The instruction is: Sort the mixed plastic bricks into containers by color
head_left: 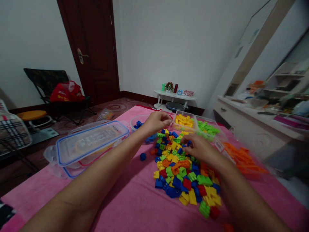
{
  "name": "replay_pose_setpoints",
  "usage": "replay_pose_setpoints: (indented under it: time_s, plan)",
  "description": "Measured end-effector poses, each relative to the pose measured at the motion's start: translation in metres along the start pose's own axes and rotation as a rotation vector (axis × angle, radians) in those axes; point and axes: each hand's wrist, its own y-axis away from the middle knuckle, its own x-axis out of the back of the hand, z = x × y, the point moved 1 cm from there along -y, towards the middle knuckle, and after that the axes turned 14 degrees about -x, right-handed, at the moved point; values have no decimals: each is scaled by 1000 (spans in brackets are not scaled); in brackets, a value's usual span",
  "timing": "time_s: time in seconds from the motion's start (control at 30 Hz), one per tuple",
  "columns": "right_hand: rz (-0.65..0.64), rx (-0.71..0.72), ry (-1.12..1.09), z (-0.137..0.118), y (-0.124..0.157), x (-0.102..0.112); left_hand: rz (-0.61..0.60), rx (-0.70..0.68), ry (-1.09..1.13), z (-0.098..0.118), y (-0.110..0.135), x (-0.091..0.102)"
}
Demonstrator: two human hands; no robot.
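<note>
A heap of toy building blocks (175,158) in blue, yellow, green, red and orange lies on the pink cloth. My right hand (198,146) is at the heap's far right side, its thumb and fingers closed around a blue block (189,143). My left hand (158,121) hangs past the heap's far edge, beside a round clear tub (134,120) of blue blocks. Its fingers are loosely bent, with a gap from the thumb, and nothing shows in them. A single blue block (143,157) lies left of the heap.
Behind the heap stand clear containers of yellow blocks (183,121) and green blocks (207,127). Orange blocks (241,158) fill a container at the right. Stacked clear lids (93,143) lie at the left on the pink cloth (130,203). A white cabinet (251,125) stands further right.
</note>
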Motion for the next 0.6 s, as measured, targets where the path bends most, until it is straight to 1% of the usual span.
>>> replay_pose_setpoints:
  time_s: [0.07,0.13,0.17,0.23,0.3,0.37,0.47,0.53,0.6]
  plan:
    - [9,33,-14,-7,2,-4,-234,26,-32,-2,3,1]
    - [-26,92,-41,-17,6,-7,-443,37,-114,1,7,2]
    - [-55,125,-56,-22,8,-9,-524,33,-168,4,9,3]
    - [-100,173,-77,-30,11,-12,-647,25,-280,12,12,4]
    - [-106,190,-76,-34,13,-14,-754,11,-382,20,14,3]
    - [-75,173,-53,-33,12,-14,-845,13,-489,28,16,-2]
    - [-12,113,10,-25,9,-14,-929,35,-633,36,19,-15]
    - [-5,84,68,-19,7,-16,-946,34,-695,40,22,-25]
    - [-22,65,117,-15,6,-19,-928,12,-727,42,24,-33]
